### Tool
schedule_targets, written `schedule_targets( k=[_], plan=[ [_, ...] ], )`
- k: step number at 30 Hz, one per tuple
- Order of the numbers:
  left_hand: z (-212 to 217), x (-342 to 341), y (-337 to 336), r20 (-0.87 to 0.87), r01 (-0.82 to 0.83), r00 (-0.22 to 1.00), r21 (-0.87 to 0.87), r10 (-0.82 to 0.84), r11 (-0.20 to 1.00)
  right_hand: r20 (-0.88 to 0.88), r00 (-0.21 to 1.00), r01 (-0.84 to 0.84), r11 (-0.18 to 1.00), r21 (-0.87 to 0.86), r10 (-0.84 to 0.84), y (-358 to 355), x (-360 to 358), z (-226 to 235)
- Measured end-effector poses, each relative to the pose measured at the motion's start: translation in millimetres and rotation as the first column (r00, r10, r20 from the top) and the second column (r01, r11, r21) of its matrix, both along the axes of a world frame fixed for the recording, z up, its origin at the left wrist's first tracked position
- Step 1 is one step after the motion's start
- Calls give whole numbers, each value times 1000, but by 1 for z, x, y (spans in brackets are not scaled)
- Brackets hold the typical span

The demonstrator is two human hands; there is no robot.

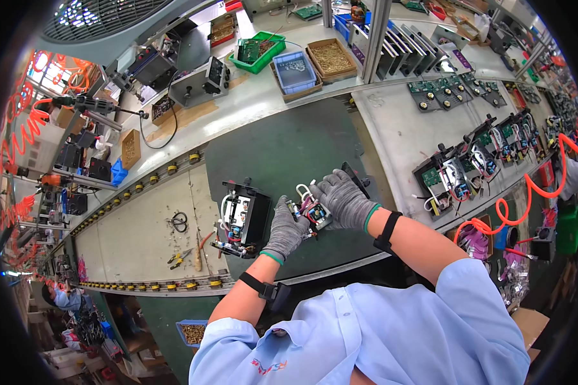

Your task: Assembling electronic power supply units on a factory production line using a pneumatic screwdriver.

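Note:
In grey knitted gloves, both of my hands meet over the dark green mat (276,147). Between them is a small electronic module (315,213) with a circuit board, blue parts and white and red wires. My left hand (286,228) grips its left side with bent fingers. My right hand (345,200) is closed about its upper right side, the fingertips partly hidden. Just beyond the right hand a black panel (356,179) lies tilted. Left of my left hand stands a black-cased unit (245,217) with a white board and wiring, apart from the hand.
Pliers (180,258) and black-handled scissors (179,222) lie on the left bench. Roller tracks (167,283) edge it. At right, several wired units (456,176) stand in a row. A blue bin (294,72) and green bin (258,51) sit at the back. An orange coiled hose (501,212) hangs at right.

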State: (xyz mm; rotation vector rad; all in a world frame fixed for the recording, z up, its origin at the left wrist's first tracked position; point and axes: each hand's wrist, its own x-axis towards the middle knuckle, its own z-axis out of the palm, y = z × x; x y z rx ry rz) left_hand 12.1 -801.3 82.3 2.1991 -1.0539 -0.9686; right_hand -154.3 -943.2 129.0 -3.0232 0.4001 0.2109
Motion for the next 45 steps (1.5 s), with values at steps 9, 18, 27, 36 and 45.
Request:
schedule_targets(
  k=[9,18,27,36,45],
  plan=[
    [-17,5,-2,150,71,986,14,-73,997,-21,999,25,999,-28,-26,8,-1,4],
    [-22,2,63,-8,-187,982,-259,191,948,559,680,186,849,495,-475,-6,-43,8],
    [6,26,243,-154,19,988,136,2,991,-15,379,813,325,483,-925,-33,-143,-203],
    [2,101,367,-114,-29,992,247,59,968,-258,93,-199,-272,941,-962,-115,-224,-351],
    [34,148,491,-37,-390,910,263,413,883,-392,502,764,184,618,-771,95,63,-229]
  ],
)
